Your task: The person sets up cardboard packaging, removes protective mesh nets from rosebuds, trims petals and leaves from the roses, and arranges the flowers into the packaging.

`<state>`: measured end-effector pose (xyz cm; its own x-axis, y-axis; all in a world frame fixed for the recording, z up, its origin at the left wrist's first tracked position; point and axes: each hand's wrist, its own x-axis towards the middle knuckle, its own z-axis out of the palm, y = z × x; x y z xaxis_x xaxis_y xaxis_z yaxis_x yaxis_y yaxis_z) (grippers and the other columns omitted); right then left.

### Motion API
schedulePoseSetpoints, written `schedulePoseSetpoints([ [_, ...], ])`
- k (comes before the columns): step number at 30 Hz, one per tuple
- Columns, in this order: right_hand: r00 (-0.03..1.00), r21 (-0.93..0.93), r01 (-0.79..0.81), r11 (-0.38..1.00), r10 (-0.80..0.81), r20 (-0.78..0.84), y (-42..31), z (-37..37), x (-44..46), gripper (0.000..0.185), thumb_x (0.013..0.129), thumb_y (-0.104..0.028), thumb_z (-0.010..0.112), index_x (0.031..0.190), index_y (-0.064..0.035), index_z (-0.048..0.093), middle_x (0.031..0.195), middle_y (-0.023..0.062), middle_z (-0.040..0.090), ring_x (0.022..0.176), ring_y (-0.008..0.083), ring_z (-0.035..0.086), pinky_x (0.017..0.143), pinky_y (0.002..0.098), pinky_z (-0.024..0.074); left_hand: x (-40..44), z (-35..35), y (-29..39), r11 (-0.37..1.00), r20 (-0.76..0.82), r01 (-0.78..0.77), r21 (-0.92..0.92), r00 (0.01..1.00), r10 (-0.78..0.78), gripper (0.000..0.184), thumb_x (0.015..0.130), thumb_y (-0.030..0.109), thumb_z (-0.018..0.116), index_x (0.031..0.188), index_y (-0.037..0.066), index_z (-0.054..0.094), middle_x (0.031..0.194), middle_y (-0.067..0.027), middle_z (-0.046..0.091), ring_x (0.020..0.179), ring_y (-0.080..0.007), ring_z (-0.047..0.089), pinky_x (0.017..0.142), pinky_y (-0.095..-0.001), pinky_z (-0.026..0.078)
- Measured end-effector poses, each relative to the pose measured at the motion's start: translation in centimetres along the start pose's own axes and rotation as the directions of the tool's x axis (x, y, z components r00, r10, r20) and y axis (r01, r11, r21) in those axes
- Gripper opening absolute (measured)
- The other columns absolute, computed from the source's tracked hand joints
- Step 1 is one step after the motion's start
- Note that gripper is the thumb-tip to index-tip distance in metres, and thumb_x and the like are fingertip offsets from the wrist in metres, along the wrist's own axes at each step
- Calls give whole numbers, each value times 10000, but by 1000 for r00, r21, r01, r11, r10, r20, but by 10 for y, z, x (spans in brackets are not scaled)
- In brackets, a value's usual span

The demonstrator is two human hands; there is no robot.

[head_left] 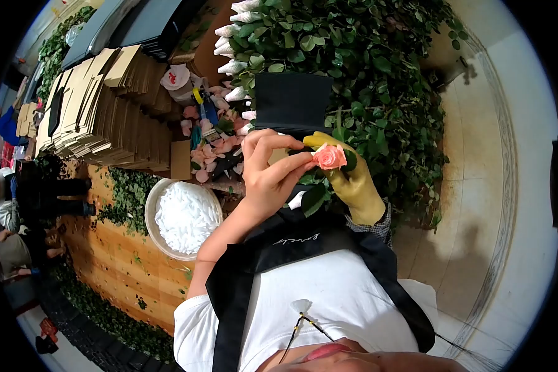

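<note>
A pink rose (330, 157) with green leaves stands out between my two hands. My left hand (271, 170), bare, has its thumb and fingertips closed at the left edge of the bloom, touching its petals. In a yellow rubber glove, my right hand (355, 186) closes around the rose just below the head. The glove and leaves hide much of the stem. A dark leaf (315, 199) hangs below the flower. Just beyond my hands is a black panel (293, 102).
Leafy rose stems (384, 80), several heads in white sleeves (232, 66), lie ahead and right. At left are stacked cardboard pieces (105, 115), loose pink petals (208, 152), and a tub (150, 217) of white net sleeves (186, 217). People (18, 211) are at far left.
</note>
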<state>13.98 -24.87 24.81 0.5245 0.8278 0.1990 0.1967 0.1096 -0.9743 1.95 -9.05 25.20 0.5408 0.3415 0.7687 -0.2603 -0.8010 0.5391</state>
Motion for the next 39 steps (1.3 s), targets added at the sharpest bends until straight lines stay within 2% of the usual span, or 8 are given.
schedulePoseSetpoints([
  [6, 996, -170, 55, 984, -42, 76, 0, -1, 0, 453, 888, -134, 728, 1288, 15, 576, 1280, 181, 644, 1195, 310, 611, 1034, 407, 468, -2, 4, -12, 966, -29, 188, -180, 980, -196, 83, 790, 27, 748, 855, 50, 701, 924, -49, 630, 939, -263, 550, 858, -378, 433],
  [12, 982, -367, 178, 913, -187, 11, -6, 6, 8, 365, 874, -173, 729, 1209, -55, 644, 1239, 102, 685, 1226, 366, 583, 1074, 461, 429, 14, -32, -22, 727, -296, 268, 633, 951, -92, 242, 766, 68, 783, 987, 49, 685, 1030, -89, 616, 1019, -279, 546, 874, -403, 430],
  [15, 988, -409, 147, 901, -155, 15, -6, 8, 10, 367, 868, -152, 733, 1210, -54, 642, 1241, 96, 685, 1227, 365, 580, 1083, 465, 421, -5, -35, -10, 968, 3, 250, 10, 968, -251, 434, 773, 226, 835, 1097, 0, 657, 1089, -126, 632, 1062, -294, 577, 911, -414, 471],
  [19, 982, -349, 184, 919, -186, 29, 0, 16, 13, 362, 858, -122, 738, 1203, -63, 647, 1255, 92, 677, 1224, 351, 583, 1091, 468, 417, -10, -7, -3, 973, 145, 174, -153, 978, -152, 457, 710, 241, 859, 1079, 23, 700, 1079, -108, 644, 1031, -307, 573, 888, -400, 464],
  [26, 933, -618, 278, 735, -361, -10, -10, 16, 13, 543, 792, -77, 744, 1320, -95, 619, 1252, 73, 657, 1220, 261, 578, 1128, 482, 382, -19, 6, -6, 967, 48, 185, -173, 983, -180, 354, 704, 125, 827, 1023, 16, 719, 1048, -101, 663, 1021, -308, 577, 868, -394, 475],
  [33, 928, -594, 301, 746, -374, 0, -9, 14, 11, 565, 780, -117, 772, 1321, -93, 612, 1280, 73, 646, 1230, 262, 572, 1127, 465, 380, -17, 11, -7, 965, 49, 120, -233, 993, -112, 378, 693, 108, 835, 1043, 23, 719, 1034, -92, 676, 990, -305, 587, 856, -395, 485],
  [37, 973, -372, 229, 900, -223, 59, -5, -6, 4, 676, 776, -125, 806, 1396, -70, 543, 1341, 96, 618, 1270, 275, 550, 1132, 422, 370, -21, 9, -13, 981, 31, 145, -131, 989, -142, 365, 707, 135, 838, 1040, 40, 724, 1019, -69, 681, 974, -302, 588, 844, -396, 486],
  [39, 999, -217, 12, 976, -19, -28, -4, -20, -7, 769, 767, -132, 836, 1449, -47, 491, 1413, 139, 563, 1281, 265, 548, 1099, 376, 406, -25, 9, -17, 987, -1, 97, -126, 995, -97, 357, 715, 143, 837, 1038, 39, 725, 1022, -69, 682, 964, -300, 590, 837, -396, 485],
])
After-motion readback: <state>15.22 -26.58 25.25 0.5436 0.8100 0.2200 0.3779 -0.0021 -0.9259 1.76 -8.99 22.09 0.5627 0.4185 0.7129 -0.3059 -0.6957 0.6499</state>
